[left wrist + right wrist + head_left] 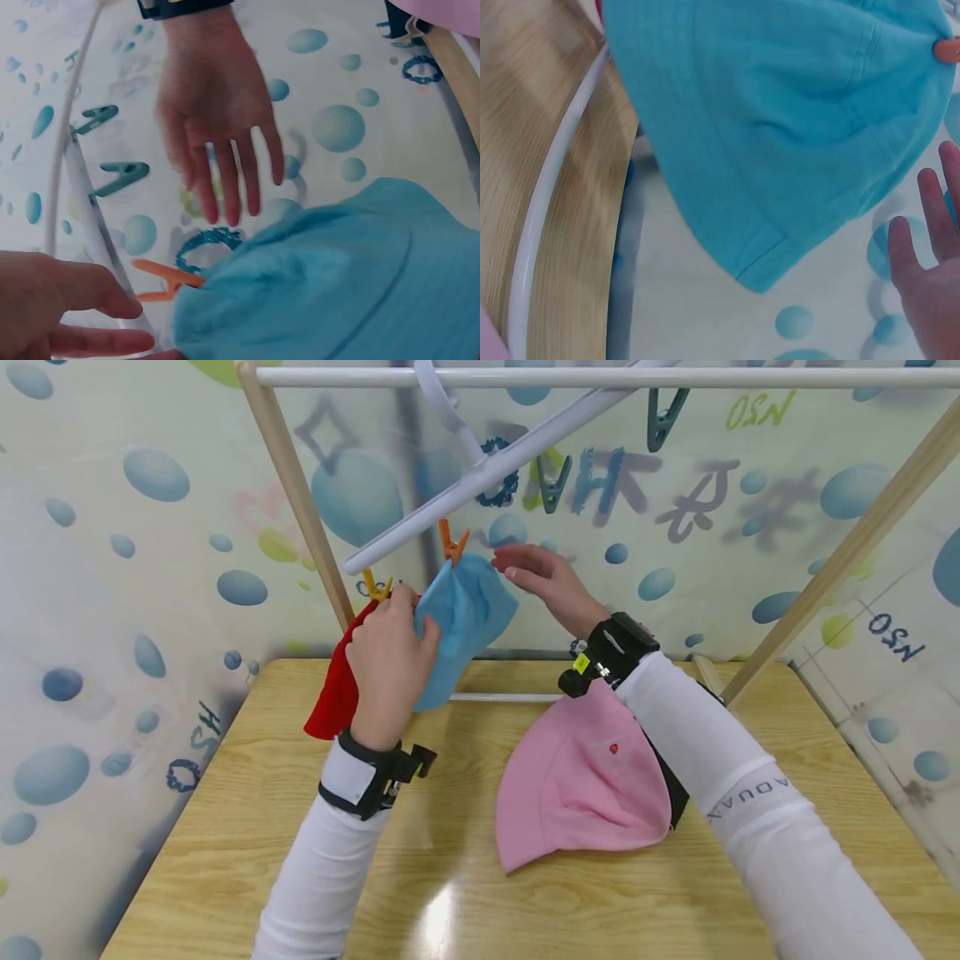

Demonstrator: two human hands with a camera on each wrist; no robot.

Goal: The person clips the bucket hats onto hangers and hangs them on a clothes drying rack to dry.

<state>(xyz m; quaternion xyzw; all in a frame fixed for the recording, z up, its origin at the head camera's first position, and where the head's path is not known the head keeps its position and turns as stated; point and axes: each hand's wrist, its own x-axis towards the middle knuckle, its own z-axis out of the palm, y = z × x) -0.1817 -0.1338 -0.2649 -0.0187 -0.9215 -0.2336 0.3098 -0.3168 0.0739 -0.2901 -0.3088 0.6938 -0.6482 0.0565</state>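
Observation:
A light-blue bucket hat (pixel 467 618) hangs from the white hanger (pixel 480 477) by an orange clothespin (pixel 453 543). Beside it, a red hat (pixel 339 681) is held by a yellow clothespin (pixel 377 587). My left hand (pixel 392 656) is between the two hats, in front of the red one. In the left wrist view its fingers (pixel 97 341) look loosely extended near the blue hat's clipped end; whether they touch fabric cannot be told. To the right of the blue hat my right hand (pixel 553 587) hovers with extended fingers, holding nothing.
A pink bucket hat (pixel 581 777) lies on the wooden table (pixel 225 827), partly over something black (pixel 673 789). Two dark green clothespins (pixel 553 485) (pixel 664 422) hang on the hanger's right side. The rack has a white top bar (pixel 337 377) and wooden posts (pixel 847 552).

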